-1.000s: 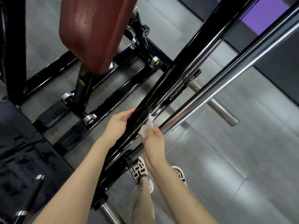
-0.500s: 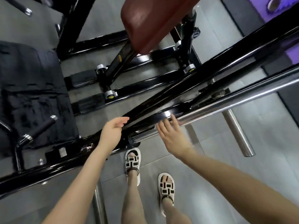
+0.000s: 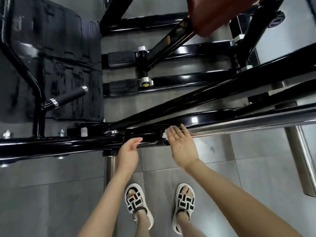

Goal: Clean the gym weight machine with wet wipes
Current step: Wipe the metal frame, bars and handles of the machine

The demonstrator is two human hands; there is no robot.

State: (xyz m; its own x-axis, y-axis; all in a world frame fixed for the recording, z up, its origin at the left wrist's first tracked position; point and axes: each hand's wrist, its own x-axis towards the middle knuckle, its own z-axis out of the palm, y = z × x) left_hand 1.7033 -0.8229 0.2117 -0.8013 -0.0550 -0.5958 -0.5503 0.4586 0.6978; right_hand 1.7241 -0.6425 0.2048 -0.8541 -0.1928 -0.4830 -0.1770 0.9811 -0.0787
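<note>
A black steel weight machine frame (image 3: 196, 98) crosses the view, with a chrome bar (image 3: 256, 124) running right along its near side. My right hand (image 3: 183, 146) lies flat with straight fingers on the end of that bar, pressing a white wet wipe (image 3: 165, 133) against it; only a corner of the wipe shows under the fingers. My left hand (image 3: 129, 151) hovers loosely open beside the black beam (image 3: 51, 147), fingertips close to it, holding nothing.
A dark red pad (image 3: 213, 12) hangs at the top right. A black seat (image 3: 54, 57) with a short grip handle (image 3: 68, 98) sits at left. Chrome legs (image 3: 302, 161) stand on the grey tiled floor. My sandalled feet (image 3: 160, 204) are just below the beam.
The view has swung down and left along the frame. My right hand went from pinching the wipe on the black beam to pressing it flat on the chrome bar's end.
</note>
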